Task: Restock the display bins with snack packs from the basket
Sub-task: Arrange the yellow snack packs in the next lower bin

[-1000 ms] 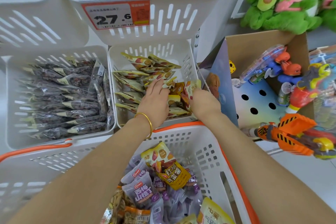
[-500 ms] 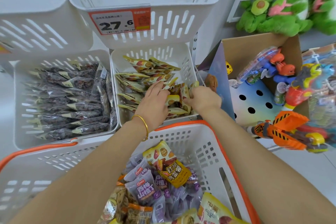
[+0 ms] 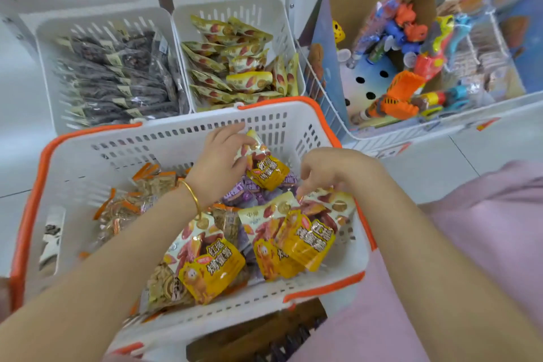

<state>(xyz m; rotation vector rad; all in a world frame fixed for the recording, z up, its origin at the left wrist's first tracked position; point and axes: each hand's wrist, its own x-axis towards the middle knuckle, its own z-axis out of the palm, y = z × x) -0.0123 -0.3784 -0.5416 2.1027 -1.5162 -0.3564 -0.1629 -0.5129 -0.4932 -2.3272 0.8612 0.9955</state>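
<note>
Picking stock from the basket [image 3: 176, 138], which sits near, just in front of the two low display bins. The left hand [image 3: 219, 167] grips a yellow pack [image 3: 266, 173] by its upper corner, against the basket's far wall. The right hand [image 3: 335, 167] is curled, fingertips down on the top edge of a second pack [image 3: 323, 210]; whether it has pinched that edge cannot be told. More yellow packs lie loose among the purple packs [image 3: 249, 188] in the basket.

The matching stock stands in the right bin [image 3: 258, 9]; the left bin [image 3: 44, 47] holds dark packs. To do the step well, it seems best to take only the yellow kind and hold each by its sealed top edge. Each should come straight up, clear of the purple ones, and pass over the far rim. Stood on edge, they would match the rows already there.
</note>
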